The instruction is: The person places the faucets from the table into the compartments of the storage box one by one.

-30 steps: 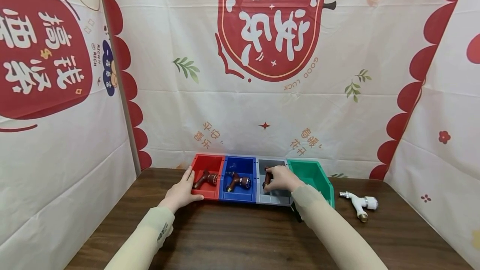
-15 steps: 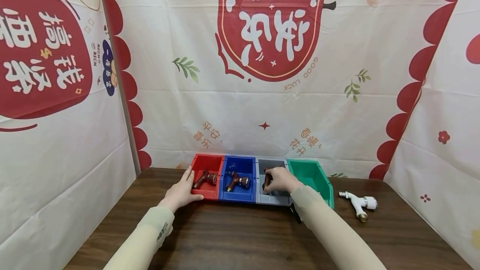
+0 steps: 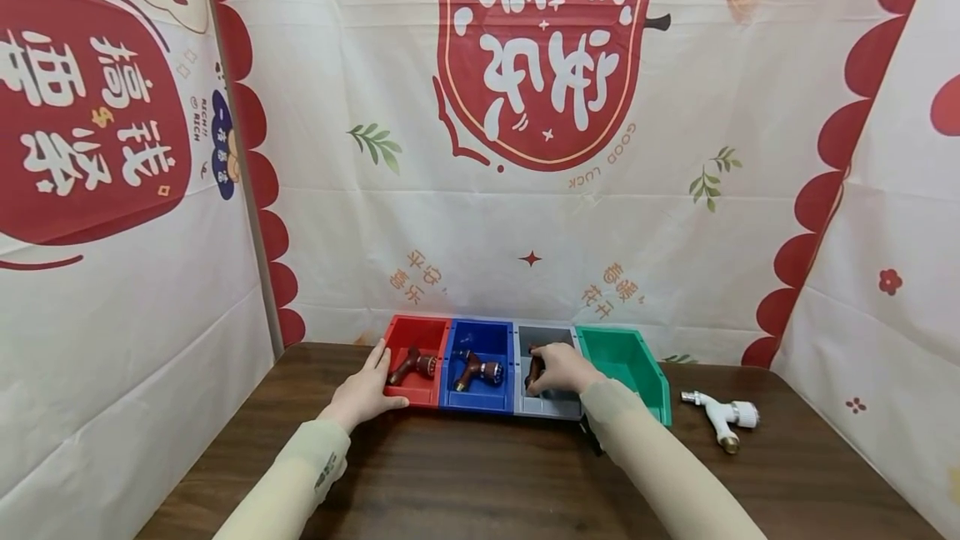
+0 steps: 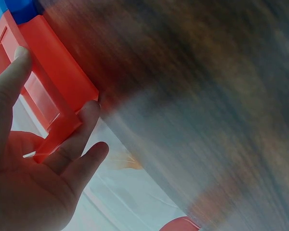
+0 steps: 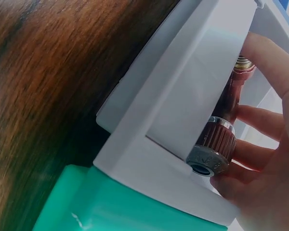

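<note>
A row of joined plastic bins stands on the table. My left hand holds the front left corner of the red bin, thumb on its front and fingers along its side. Inside that bin lies a dark brown tap. Another brown tap, with a brass end, lies in the blue bin. My right hand reaches into the grey bin and grips a brown tap between thumb and fingers. The hand hides part of this tap in the head view.
To the right of the grey bin is a green bin. A white tap with a brass end lies on the wooden table farther right. Something dark shows partly beneath my right wrist. Printed cloth hangs behind and on both sides.
The head view has tilted slightly, so the whole scene sits a little lower in it. Both hands keep nearly the same places on the bin and the tap.
</note>
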The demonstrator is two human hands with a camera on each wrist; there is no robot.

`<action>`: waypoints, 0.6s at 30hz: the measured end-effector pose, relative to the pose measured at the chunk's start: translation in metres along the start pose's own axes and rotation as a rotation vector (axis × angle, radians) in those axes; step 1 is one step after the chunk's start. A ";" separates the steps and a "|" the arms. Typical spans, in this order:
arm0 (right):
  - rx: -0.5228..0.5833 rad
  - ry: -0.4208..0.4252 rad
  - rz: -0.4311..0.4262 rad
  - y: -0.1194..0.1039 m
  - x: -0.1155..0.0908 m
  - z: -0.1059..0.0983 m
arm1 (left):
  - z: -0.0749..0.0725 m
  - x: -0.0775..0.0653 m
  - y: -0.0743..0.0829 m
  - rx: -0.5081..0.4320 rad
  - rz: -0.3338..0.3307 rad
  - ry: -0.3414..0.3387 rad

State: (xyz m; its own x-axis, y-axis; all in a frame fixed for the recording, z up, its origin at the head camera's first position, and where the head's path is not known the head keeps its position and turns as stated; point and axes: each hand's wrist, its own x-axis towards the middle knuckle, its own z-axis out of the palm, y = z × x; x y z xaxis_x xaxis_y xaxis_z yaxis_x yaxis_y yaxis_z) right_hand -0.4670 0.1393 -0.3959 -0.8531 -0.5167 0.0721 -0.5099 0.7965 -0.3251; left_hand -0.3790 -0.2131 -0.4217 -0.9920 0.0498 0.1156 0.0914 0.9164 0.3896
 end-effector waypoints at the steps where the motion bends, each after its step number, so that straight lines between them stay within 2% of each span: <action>1: -0.001 0.004 -0.002 0.000 0.000 0.001 | 0.000 0.000 0.000 -0.001 0.000 -0.002; 18: -0.010 -0.001 -0.038 0.000 0.000 0.003 | 0.002 0.000 -0.001 -0.005 -0.005 0.010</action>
State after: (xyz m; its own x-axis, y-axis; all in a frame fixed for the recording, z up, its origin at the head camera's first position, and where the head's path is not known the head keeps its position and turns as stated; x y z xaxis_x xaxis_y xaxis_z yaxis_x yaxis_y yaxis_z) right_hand -0.4668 0.1385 -0.3992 -0.8333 -0.5464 0.0836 -0.5425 0.7795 -0.3131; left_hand -0.3796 -0.2128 -0.4236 -0.9916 0.0408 0.1231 0.0867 0.9145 0.3951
